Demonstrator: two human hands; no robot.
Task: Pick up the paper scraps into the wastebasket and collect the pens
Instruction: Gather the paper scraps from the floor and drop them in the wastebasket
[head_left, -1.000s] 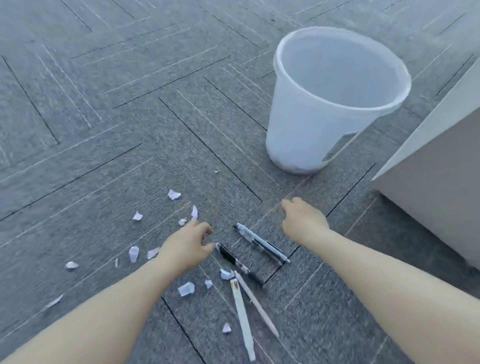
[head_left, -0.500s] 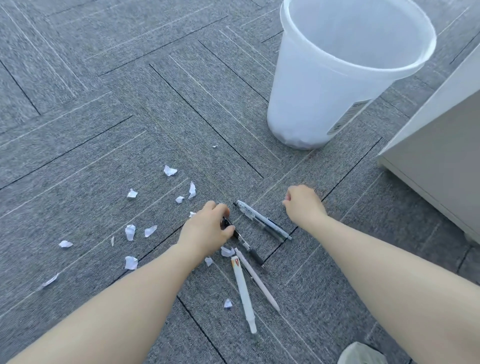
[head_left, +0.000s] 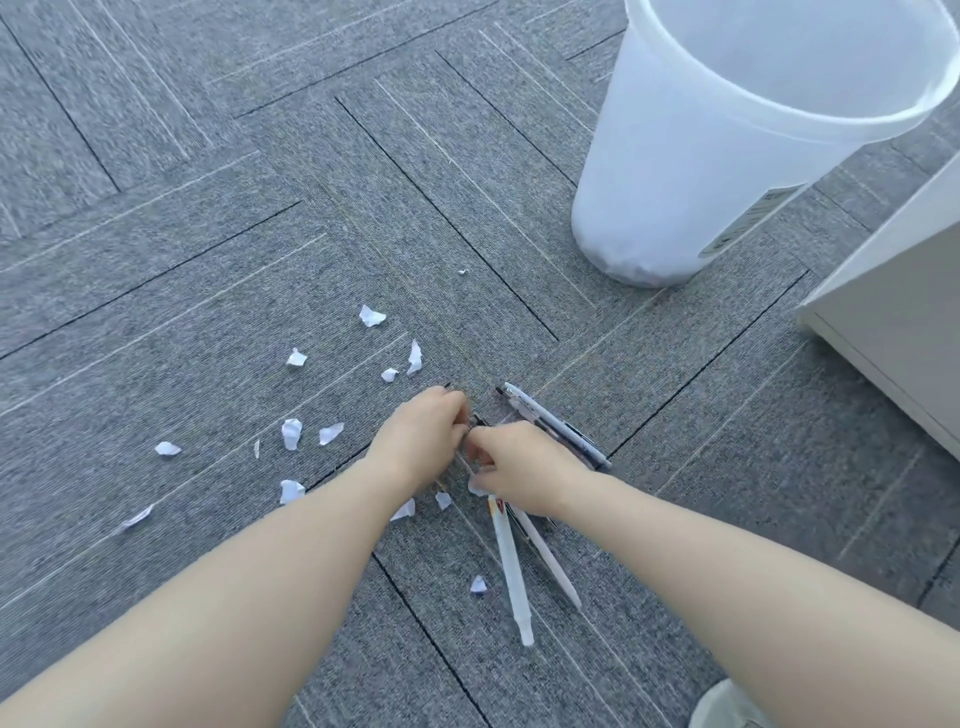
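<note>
My left hand (head_left: 423, 439) and my right hand (head_left: 524, 473) meet on the carpet over a black pen (head_left: 477, 422), which is mostly hidden under them. Both hands have their fingers pinched on it. Just right of my right hand lie two clear-and-white pens (head_left: 558, 426) side by side. A white pen (head_left: 511, 569) and a thin pale pen (head_left: 551, 564) stick out below my right wrist. Several white paper scraps (head_left: 291, 433) are scattered to the left, and one scrap (head_left: 478, 584) lies near the white pen. The translucent white wastebasket (head_left: 670, 187) stands upright at the upper right.
A white cabinet (head_left: 898, 322) fills the right edge, close to the wastebasket. A pale rounded object (head_left: 727, 706) shows at the bottom right corner. Grey carpet tiles (head_left: 208, 182) cover the floor all around.
My right hand has moved left from beside the clear pens to meet my left hand at the black pen. The view has tilted down and closer.
</note>
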